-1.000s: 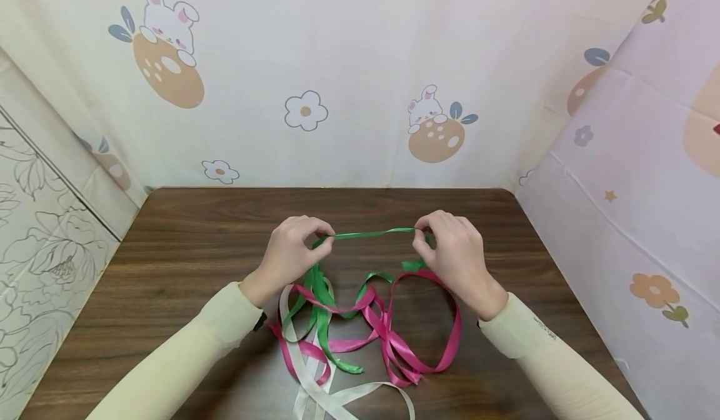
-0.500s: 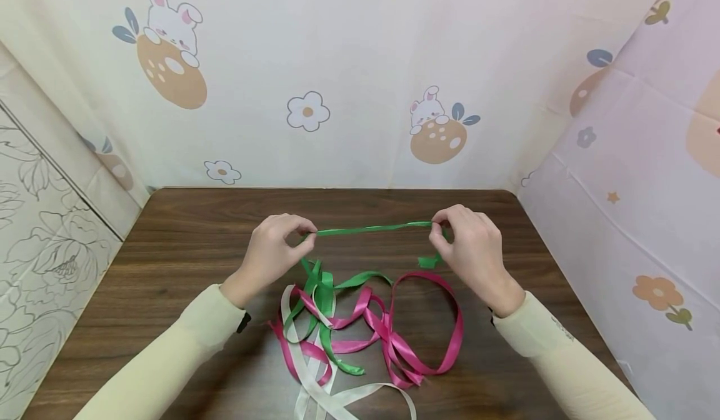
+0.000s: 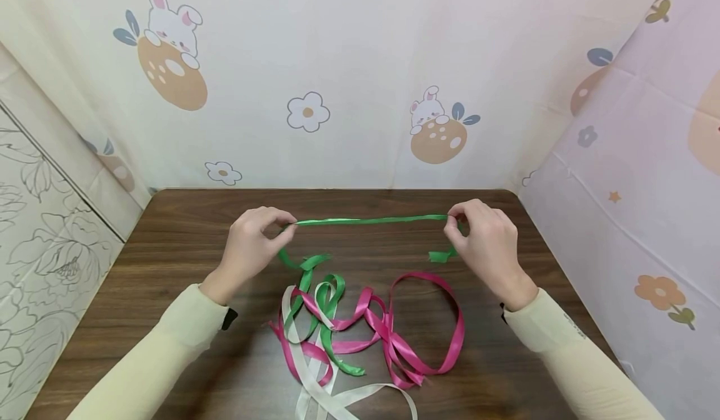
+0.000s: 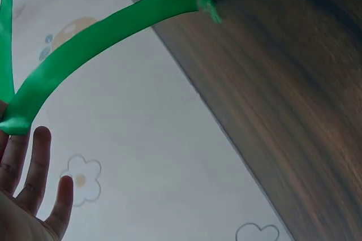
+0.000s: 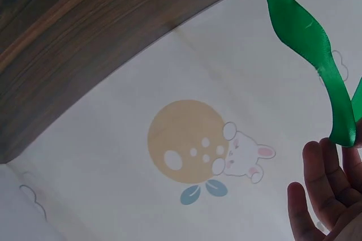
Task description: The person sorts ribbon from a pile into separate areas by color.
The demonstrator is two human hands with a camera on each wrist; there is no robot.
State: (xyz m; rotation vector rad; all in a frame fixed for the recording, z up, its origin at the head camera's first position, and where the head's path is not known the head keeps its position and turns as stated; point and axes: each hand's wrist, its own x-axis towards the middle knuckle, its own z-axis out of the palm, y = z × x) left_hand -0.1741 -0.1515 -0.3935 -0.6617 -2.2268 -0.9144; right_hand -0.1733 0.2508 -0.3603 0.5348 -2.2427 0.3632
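Stretched nearly level above the table is a green ribbon (image 3: 371, 220), pinched at two places. My left hand (image 3: 247, 242) grips it between thumb and forefinger, and from there a length (image 4: 96, 40) droops toward the tangle below. Farther right, my right hand (image 3: 488, 245) pinches the ribbon, whose short loose end (image 5: 302, 29) hangs beneath the fingers. In the left wrist view the other fingers (image 4: 39, 162) are extended past the ribbon. Under the hands lie a pink ribbon (image 3: 458, 332), a white ribbon (image 3: 304, 370) and more green ribbon (image 3: 332, 357), overlapping one another.
A dark wood-grain table (image 3: 140, 326) carries the ribbons, which lie about its middle and front. Behind it hangs a pale curtain (image 3: 360, 51) printed with rabbits and flowers. A patterned panel (image 3: 45, 251) stands on the left, and another printed cloth (image 3: 630, 176) on the right.
Both hands have moved apart, left hand leftward and right hand rightward, and slightly up. The green stretch between them has grown longer, and green ribbon has been drawn out of the tangle's left side.
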